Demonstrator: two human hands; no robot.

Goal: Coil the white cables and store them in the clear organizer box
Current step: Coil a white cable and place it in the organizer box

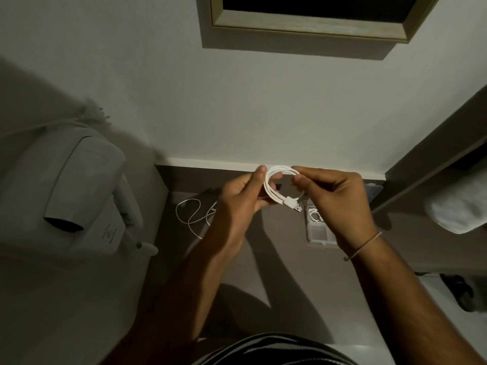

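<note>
A white USB cable (274, 180) is wound into a small coil and held up above the brown desk (263, 259). My left hand (239, 196) pinches the coil's left side and my right hand (334, 198) pinches its right side. The USB plug (293, 204) sticks out at the bottom of the coil. A second white cable (193, 216) lies loose and uncoiled on the desk, to the left of my left hand. The clear organizer box (320, 230) sits on the desk under my right hand, partly hidden, with a thin white cable (315, 214) inside one compartment.
A grey bag or appliance (73, 191) stands at the left on a lower surface. A dark shelf edge (432, 159) runs along the right, with a white rolled cloth (461, 209) under it. A framed dark panel (316, 17) hangs on the wall above.
</note>
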